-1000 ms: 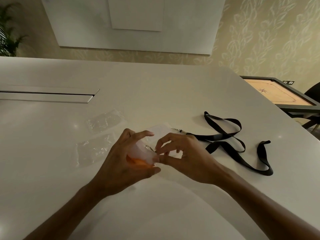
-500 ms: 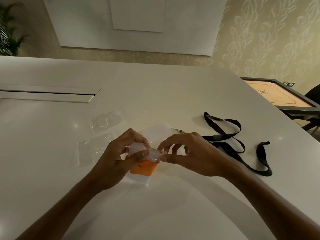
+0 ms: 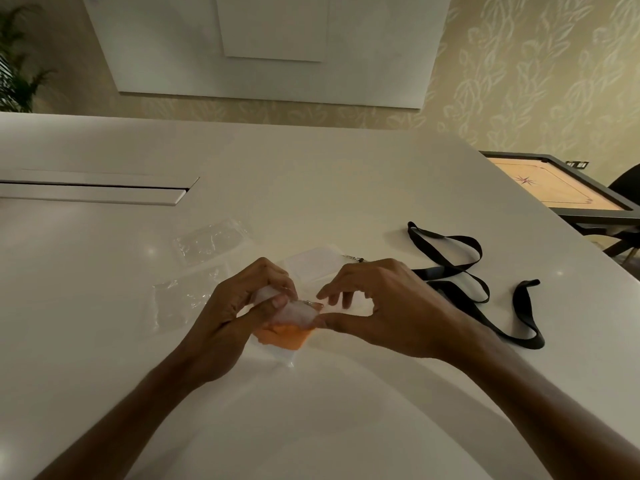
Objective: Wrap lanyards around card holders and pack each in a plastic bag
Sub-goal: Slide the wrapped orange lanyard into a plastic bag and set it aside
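Note:
My left hand (image 3: 239,313) grips a clear plastic bag (image 3: 294,315) that holds a card holder wrapped in an orange lanyard (image 3: 287,336); the bag's lower end rests on the table. My right hand (image 3: 381,306) pinches the bag's right edge between thumb and forefinger, beside a small metal clip. Just behind my hands lies a second clear card holder (image 3: 313,266), flat on the table. Its metal clip joins it to a black lanyard (image 3: 460,268) that sprawls in loose loops to the right.
Two empty clear plastic bags (image 3: 211,242) (image 3: 180,301) lie flat to the left of my hands on the white table (image 3: 311,174). A long slot cover (image 3: 93,194) runs across the far left. A carrom board (image 3: 554,183) and a dark chair stand beyond the right edge.
My hands have lowered the bag toward the table and tilted it, so the orange lanyard now shows below my left fingers. My right fingers have shifted along the bag's opening.

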The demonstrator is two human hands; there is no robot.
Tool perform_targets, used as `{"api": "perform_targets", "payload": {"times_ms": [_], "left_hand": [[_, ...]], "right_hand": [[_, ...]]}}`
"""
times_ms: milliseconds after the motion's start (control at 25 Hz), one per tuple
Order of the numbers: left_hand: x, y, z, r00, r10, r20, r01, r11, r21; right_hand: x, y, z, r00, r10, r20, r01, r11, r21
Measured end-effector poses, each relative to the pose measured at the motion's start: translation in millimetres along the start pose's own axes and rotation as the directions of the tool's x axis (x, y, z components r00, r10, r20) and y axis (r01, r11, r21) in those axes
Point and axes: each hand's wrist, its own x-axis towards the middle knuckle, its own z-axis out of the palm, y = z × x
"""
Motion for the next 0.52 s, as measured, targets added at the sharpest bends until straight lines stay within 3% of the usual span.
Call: {"api": "perform_targets", "payload": {"times_ms": [320, 520], "left_hand": [[-0.4, -2.2, 0.5, 0.999, -0.048, -0.019, 0.047, 0.999, -0.024], [1.1, -0.6, -3.0, 0.997, -0.064, -0.048, 0.066, 0.997, 0.042]], "right_hand": [[1.4, 4.4, 1.4, 0.998, -0.063, -0.001, 0.062, 0.992, 0.107], [1.3, 5.0, 1.3, 0.996, -0.050, -0.075, 0.062, 0.986, 0.157]]}}
